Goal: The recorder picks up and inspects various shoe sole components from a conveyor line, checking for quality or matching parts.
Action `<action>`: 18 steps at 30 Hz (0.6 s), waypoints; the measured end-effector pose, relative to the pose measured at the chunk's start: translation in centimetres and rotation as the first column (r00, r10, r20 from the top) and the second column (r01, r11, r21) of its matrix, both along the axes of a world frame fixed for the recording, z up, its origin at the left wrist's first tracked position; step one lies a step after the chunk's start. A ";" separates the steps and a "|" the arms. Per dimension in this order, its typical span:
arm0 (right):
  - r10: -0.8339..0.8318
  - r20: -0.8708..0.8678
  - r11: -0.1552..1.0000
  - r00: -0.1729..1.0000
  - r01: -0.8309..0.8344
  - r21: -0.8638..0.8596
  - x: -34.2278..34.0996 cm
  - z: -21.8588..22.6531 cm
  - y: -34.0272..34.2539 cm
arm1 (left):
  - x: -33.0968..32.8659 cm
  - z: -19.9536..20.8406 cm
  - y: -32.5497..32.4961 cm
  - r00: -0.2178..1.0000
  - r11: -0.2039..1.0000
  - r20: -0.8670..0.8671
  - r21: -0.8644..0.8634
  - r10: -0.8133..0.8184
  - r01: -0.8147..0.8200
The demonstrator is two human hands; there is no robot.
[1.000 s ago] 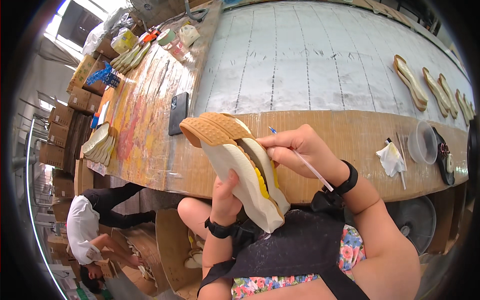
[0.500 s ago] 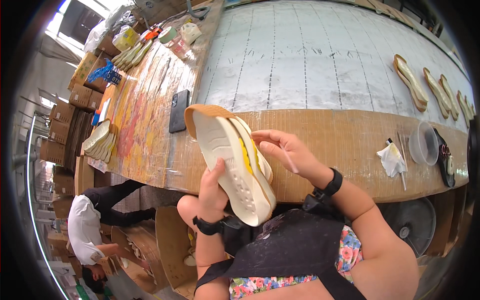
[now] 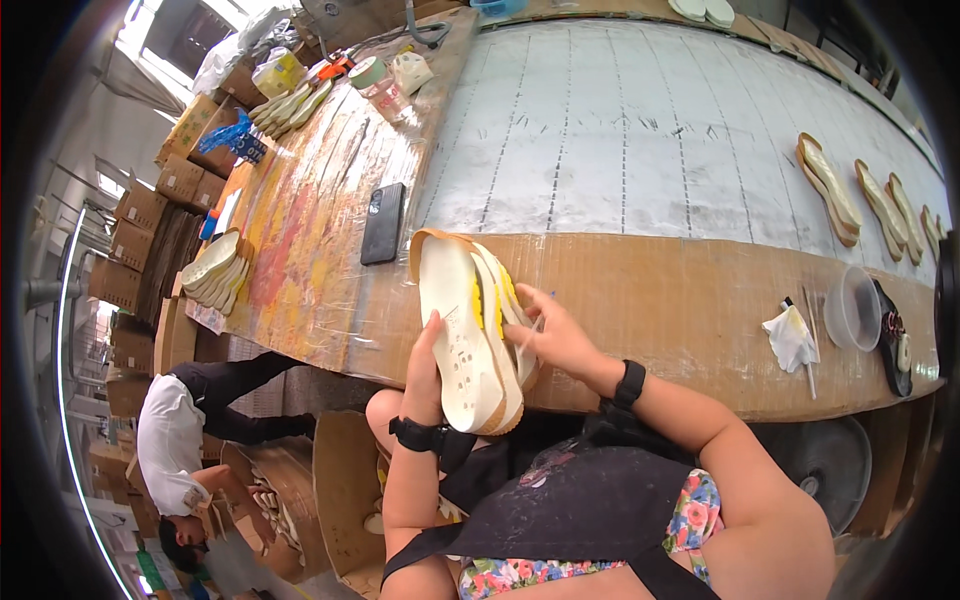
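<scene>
My left hand [image 3: 424,378] is wrapped round the near left side of a pair of shoe soles [image 3: 462,350], thumb on the cream inner face. The soles stand tilted side by side, with tan edges and yellow patches between them. My right hand [image 3: 562,338] is at their right side, fingers bent, the fingertips by the yellow-marked edge. A thin pale stick [image 3: 533,328] shows between its fingers, blurred. The soles are over the table's front edge, above my lap. The far side of the right-hand sole is partly hidden.
A black phone [image 3: 383,224] lies left of the soles. At right are a white cloth [image 3: 790,338], a clear plastic tub [image 3: 853,308] and tan-edged soles [image 3: 828,190]. More soles [image 3: 216,270] are stacked at left. A person in white [image 3: 172,440] bends over a carton [image 3: 262,500].
The soles have tipped more upright and moved slightly lower, held in my left hand. My right hand has come down along their side, its fingers now nearer the edge. The view has shifted a little.
</scene>
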State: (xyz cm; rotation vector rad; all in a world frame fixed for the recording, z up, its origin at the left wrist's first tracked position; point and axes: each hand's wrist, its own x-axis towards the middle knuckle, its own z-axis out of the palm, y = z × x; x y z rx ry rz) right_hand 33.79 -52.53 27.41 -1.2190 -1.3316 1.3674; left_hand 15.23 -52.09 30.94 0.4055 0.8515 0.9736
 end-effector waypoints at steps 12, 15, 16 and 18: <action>0.298 -0.740 0.666 0.603 -0.687 -0.291 -3.1 0.1 4.4 | -3.8 -1.0 -0.5 0.970 0.998 0.232 -0.013 0.067 -0.065; 0.250 -0.758 0.674 0.602 -0.670 -0.310 -4.4 -0.5 5.2 | -5.6 0.4 0.1 0.944 0.976 0.321 0.168 0.080 -0.140; 0.249 -0.773 0.679 0.583 -0.674 -0.290 -5.4 -0.8 6.5 | -6.4 0.6 0.3 0.937 0.955 0.341 0.244 0.081 -0.171; 0.229 -0.809 0.699 0.542 -0.670 -0.250 -8.4 -1.2 9.0 | -8.4 -0.6 0.7 0.883 0.896 0.357 0.205 0.306 -0.394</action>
